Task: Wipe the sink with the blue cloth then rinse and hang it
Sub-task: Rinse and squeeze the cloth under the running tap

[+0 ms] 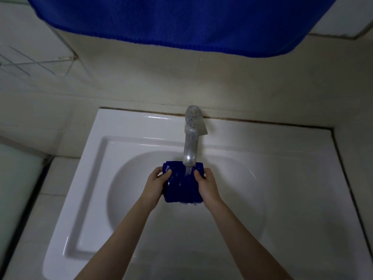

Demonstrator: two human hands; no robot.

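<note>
The blue cloth was held bunched and soaked directly beneath the spout of the tap, over the middle of the basin and clear of its floor. A stream of water was seen falling onto its upper fold, and drips were visible at its lower edge. The cloth was gripped from both sides: the left hand was clamped on its left end with the fingers curled over the top, and the right hand was clamped likewise on its right end, the cloth being stretched between them.

The rinsing step was judged to be in hand, with the hanging not yet done. For it to be done well, the cloth would best be opened out and turned under the stream so that the inner folds are reached, then squeezed and wrung low inside the sink, so that splashes are kept off the rim and the wall. The tap lever, seen turned to one side, would need to be closed before the cloth is lifted away.

Above the sink, a larger blue towel was hung across the top of the view, and a wire rack was fixed to the tiled wall at the left.
</note>
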